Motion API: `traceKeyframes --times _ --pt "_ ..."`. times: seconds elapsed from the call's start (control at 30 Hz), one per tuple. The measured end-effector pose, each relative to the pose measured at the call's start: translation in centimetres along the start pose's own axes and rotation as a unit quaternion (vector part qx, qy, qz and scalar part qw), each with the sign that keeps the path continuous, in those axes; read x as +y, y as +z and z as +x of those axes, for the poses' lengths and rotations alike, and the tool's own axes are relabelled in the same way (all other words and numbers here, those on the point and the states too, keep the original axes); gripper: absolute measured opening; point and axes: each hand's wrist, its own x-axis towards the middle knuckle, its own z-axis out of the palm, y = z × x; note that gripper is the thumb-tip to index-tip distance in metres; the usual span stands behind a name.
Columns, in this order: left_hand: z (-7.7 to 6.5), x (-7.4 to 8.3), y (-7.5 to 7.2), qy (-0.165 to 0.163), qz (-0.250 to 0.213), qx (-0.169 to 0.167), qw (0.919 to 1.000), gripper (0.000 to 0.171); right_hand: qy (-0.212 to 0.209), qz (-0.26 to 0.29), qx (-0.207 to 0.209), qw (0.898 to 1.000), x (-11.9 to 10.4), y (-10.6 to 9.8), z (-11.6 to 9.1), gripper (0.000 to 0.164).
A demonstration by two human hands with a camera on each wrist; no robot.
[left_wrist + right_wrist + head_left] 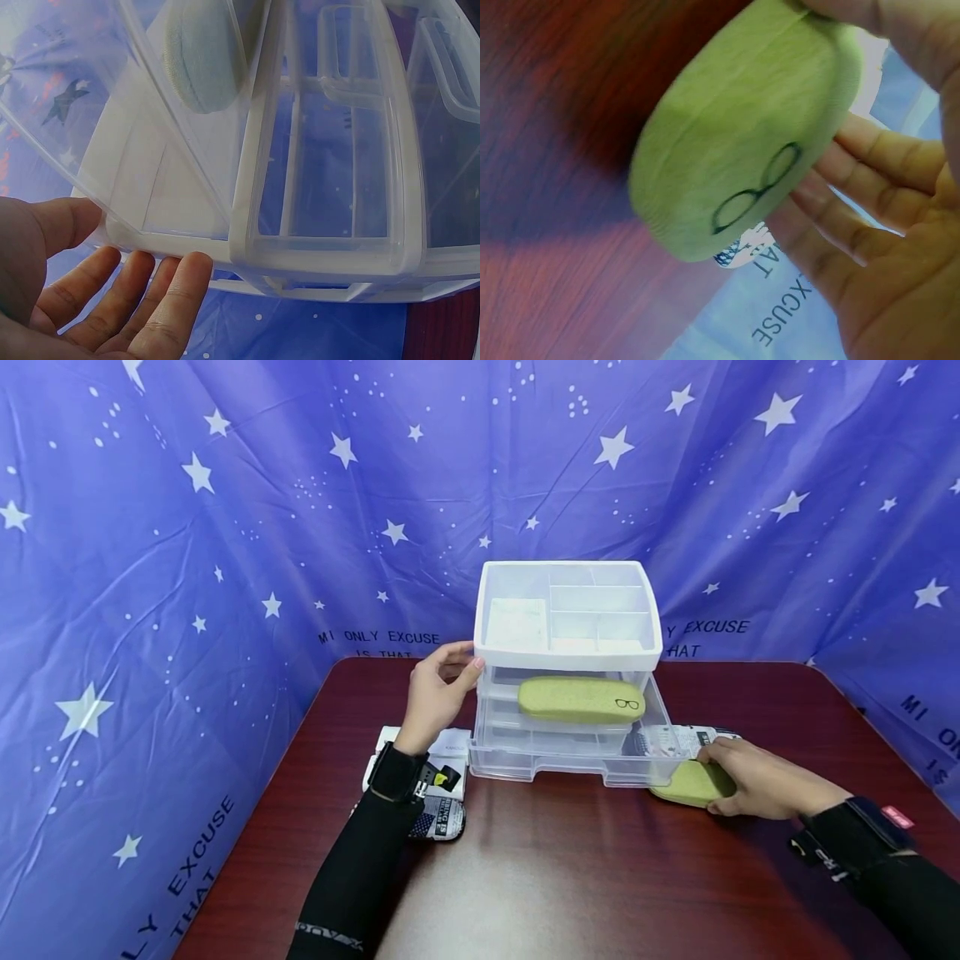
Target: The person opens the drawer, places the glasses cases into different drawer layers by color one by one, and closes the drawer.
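A white-framed organizer with clear drawers (567, 657) stands on the table. One drawer (573, 768) is pulled out toward me, and a yellow-green glasses case (581, 700) lies in it. My left hand (438, 689) is at the organizer's upper left side; the left wrist view shows the thumb and fingertips (196, 264) right at the white frame edge, fingers fairly straight. To the right of the drawer, my right hand (765, 781) grips a second glasses case (742, 142) between thumb and fingers. That case is tilted in the right wrist view, its glasses drawing visible.
Left of the organizer lie white boxes (450, 742) and a newsprint-patterned case (442, 818). Another printed case (686, 737) lies beyond my right hand. A blue star-patterned curtain (487, 485) hangs behind the dark red table (540, 868).
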Motion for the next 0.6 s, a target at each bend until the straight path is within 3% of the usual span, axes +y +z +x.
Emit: traceKeyframes --times 0.33,0.6 --pt "-0.1 0.0 0.1 -0.002 -0.005 -0.004 1.0000 0.034 -0.016 -0.007 0.006 1.000 0.0 -0.2 0.1 0.057" --pt "0.0 0.0 0.0 0.000 -0.007 -0.002 1.0000 0.035 -0.012 -0.012 0.016 1.000 0.1 -1.9 0.6 0.059"
